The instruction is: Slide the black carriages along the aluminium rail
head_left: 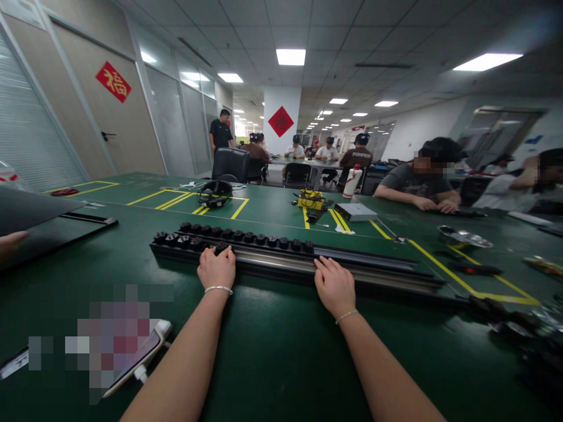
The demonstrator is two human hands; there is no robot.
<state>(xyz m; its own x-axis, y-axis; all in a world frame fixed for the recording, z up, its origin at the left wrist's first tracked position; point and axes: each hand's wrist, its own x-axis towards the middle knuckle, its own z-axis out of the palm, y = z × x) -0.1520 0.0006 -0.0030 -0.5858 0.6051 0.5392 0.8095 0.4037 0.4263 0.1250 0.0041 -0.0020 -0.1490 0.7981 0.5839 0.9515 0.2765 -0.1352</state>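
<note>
A long black channel rail [272,261] with a shiny metal inside lies across the green table, beside a second similar rail [369,257] behind it. Small black blocks [272,241] with slotted tops fill the left part of the rear rail, and several more black blocks [183,240] sit at the left end of the front one. My left hand [217,269] closes its fingers around a black block [221,248] in the front rail. Farther right, my right hand [335,284] rests with fingers stretched out on that rail's near edge.
A phone [138,354] with a plugged cable lies near left. Loose black parts [519,328] are heaped at right. Beyond the rails are a headset [214,194], a yellow item with cables [311,199], a grey box [355,211] and a metal bowl [464,237]. Another person's hand [12,241] shows at left.
</note>
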